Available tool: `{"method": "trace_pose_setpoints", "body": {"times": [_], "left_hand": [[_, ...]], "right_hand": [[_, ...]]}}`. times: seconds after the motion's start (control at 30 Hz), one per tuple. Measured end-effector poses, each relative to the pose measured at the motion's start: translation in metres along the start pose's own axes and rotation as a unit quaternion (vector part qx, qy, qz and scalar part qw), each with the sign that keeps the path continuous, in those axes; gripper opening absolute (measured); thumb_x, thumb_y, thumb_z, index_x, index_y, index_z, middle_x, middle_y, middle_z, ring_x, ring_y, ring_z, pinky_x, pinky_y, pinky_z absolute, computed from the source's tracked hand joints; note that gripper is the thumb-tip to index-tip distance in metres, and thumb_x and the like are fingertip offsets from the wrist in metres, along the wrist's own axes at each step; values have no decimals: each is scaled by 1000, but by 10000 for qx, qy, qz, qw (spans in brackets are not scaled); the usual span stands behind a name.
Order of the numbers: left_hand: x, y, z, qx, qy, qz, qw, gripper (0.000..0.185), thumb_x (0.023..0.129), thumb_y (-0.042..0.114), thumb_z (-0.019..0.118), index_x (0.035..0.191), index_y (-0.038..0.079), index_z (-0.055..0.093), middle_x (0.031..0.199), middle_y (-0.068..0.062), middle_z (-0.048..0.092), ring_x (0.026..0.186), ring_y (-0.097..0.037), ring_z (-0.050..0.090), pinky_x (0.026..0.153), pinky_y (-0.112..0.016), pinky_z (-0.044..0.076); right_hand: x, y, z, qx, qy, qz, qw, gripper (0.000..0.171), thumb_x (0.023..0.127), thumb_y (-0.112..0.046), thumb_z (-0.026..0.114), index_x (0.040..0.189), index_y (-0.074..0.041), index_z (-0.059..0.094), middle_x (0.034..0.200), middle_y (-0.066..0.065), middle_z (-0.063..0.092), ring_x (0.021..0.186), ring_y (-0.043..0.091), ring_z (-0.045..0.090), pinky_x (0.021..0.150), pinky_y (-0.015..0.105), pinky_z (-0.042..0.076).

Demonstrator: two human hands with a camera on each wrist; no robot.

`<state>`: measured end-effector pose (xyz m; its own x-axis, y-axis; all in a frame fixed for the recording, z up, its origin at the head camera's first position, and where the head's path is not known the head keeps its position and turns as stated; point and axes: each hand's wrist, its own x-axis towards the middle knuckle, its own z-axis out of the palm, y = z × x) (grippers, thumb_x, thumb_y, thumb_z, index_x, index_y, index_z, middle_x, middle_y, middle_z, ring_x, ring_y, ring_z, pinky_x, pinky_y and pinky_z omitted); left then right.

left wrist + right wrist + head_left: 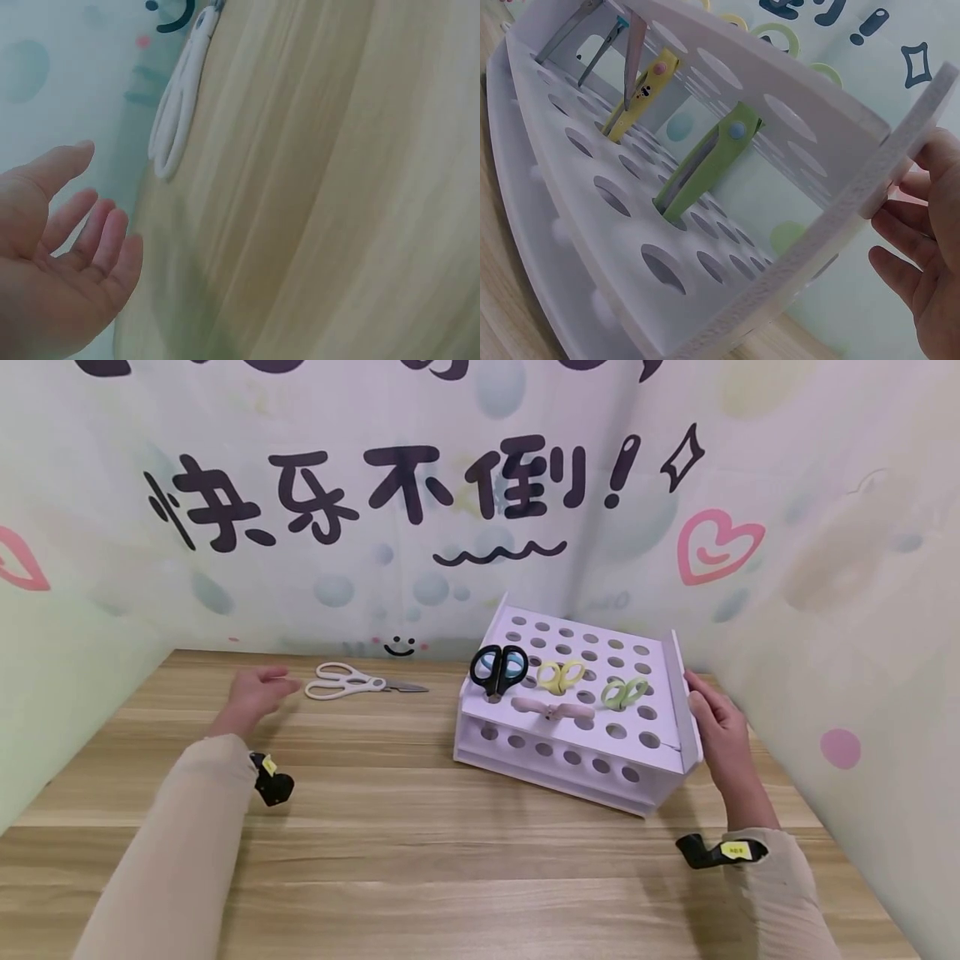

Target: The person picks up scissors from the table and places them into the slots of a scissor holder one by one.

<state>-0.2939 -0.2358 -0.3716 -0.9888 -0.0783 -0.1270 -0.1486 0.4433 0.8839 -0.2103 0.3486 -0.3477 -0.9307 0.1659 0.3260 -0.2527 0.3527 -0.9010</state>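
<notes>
My left hand [257,695] is held out just left of the white-handled scissors [345,682], fingers apart and holding nothing. Those scissors lie on the table with their blades pointing right. In the left wrist view the palm and loosely bent fingers show beside the handles. My right hand [722,735] holds the right side panel [681,710] of a white rack with rows of round holes [592,727]. Standing in the rack are black scissors [498,672], yellow scissors [561,677], green scissors [712,165], pink scissors [553,709] and blue-handled scissors, partly hidden behind the black ones.
The wood-grain table [420,852] meets a printed cloth backdrop [337,593] at the back, with cloth on both sides too. The rack stands at an angle at the back right, close to the backdrop.
</notes>
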Motion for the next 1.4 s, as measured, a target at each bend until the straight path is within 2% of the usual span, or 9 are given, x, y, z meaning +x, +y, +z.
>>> {"method": "trace_pose_setpoints", "body": {"times": [0.1, 0.2, 0.47, 0.63, 0.73, 0.87, 0.97, 1.17, 1.4], "left_hand": [[1, -4, 8, 150, -3, -58, 9999, 64, 91, 22, 56, 138, -10, 26, 135, -34, 33, 121, -42, 37, 95, -40, 39], [2, -9, 16, 234, -99, -156, 9996, 68, 91, 21, 56, 139, -11, 20, 137, -35, 27, 126, -45, 29, 103, -48, 27], [5, -9, 26, 544, -354, -205, 9977, 79, 90, 28, 58, 140, -12, 13, 137, -36, 24, 125, -44, 28, 103, -49, 26], [2, -4, 30, 1195, -189, -324, 9921, 84, 87, 37, 60, 142, -7, 15, 136, -39, 15, 120, -52, 19, 98, -56, 24], [-3, 2, 36, 1378, 63, -438, 9895, 84, 85, 41, 62, 142, -5, 20, 133, -41, 14, 117, -54, 18, 93, -60, 24], [-7, 9, 43, 1551, 386, -591, 9854, 82, 84, 45, 61, 141, -3, 26, 129, -39, 21, 114, -51, 23, 90, -57, 27], [-7, 11, 45, 1748, 464, -630, 9815, 81, 84, 47, 58, 140, -3, 28, 128, -40, 22, 114, -51, 24, 90, -57, 27], [-4, 12, 47, 2053, 522, -538, 9758, 73, 85, 42, 59, 138, -1, 33, 126, -40, 26, 113, -52, 26, 89, -56, 28], [2, 12, 51, 2031, 701, -739, 9738, 68, 84, 38, 64, 135, 1, 38, 124, -35, 31, 113, -48, 29, 87, -53, 31]], "right_hand": [[1, 1, 0, -23, -4, -69, 10000, 44, 97, -24, 47, 139, -12, 41, 140, 3, 40, 112, 5, 43, 78, 7, 40], [3, 2, 1, -43, -32, -95, 9999, 44, 97, -25, 46, 139, -11, 40, 141, 4, 40, 113, 6, 42, 79, 7, 40], [1, 2, 0, 16, 71, -107, 9999, 43, 97, -23, 46, 138, -11, 42, 137, 0, 43, 112, 6, 42, 79, 8, 40], [1, 1, 1, -168, 97, -67, 9998, 44, 97, -25, 45, 139, -13, 41, 138, 3, 42, 111, 7, 41, 78, 8, 40], [1, 2, 2, -217, 138, -97, 9996, 43, 97, -25, 45, 138, -13, 42, 135, 1, 43, 111, 8, 40, 78, 8, 40], [2, 3, 3, -77, 172, -157, 9997, 42, 97, -23, 46, 137, -11, 43, 128, -4, 46, 110, 7, 40, 79, 8, 39], [1, 4, 3, -37, 180, -180, 9997, 42, 97, -22, 47, 137, -11, 43, 124, -8, 46, 108, 6, 41, 79, 8, 39], [1, 4, 3, -165, 256, -241, 9992, 41, 97, -22, 46, 137, -11, 44, 114, -12, 48, 101, 5, 42, 75, 10, 39], [1, 4, 2, -148, 274, -251, 9992, 41, 97, -21, 46, 136, -10, 44, 114, -14, 48, 101, 4, 42, 76, 9, 39]]}}
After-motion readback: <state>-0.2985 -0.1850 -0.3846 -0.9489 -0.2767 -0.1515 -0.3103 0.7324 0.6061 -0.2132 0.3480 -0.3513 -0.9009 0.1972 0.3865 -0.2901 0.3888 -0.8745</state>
